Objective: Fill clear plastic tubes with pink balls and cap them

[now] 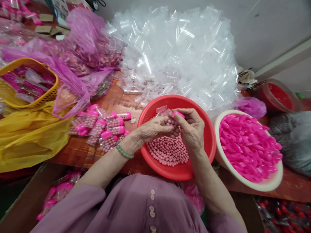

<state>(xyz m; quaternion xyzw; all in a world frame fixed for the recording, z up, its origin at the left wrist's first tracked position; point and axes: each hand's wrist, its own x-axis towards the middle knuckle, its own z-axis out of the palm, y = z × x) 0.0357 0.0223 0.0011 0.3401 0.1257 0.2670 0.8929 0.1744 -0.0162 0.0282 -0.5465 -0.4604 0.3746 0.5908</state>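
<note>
Over a red basin (211,136) my two hands meet around one small clear tube (171,122) filled with pink beads. My left hand (157,127) grips the tube's body. Between the thumb and fingers of my right hand (193,127) is a bright pink cap (178,114) at the tube's end; whether it is fully seated I cannot tell. Below them, round pink beads (167,152) cover the basin's bottom. Clear tubes (161,109) lie by the basin's far inner side, partly behind my left hand.
Behind the basin rises a large heap of clear tubes (175,55). A white basin (272,186) of pink caps (247,145) stands at right. Capped bead-filled tubes (97,124) lie at left, near a yellow basket (52,89), a yellow bag (31,136) and pink plastic bags (85,35).
</note>
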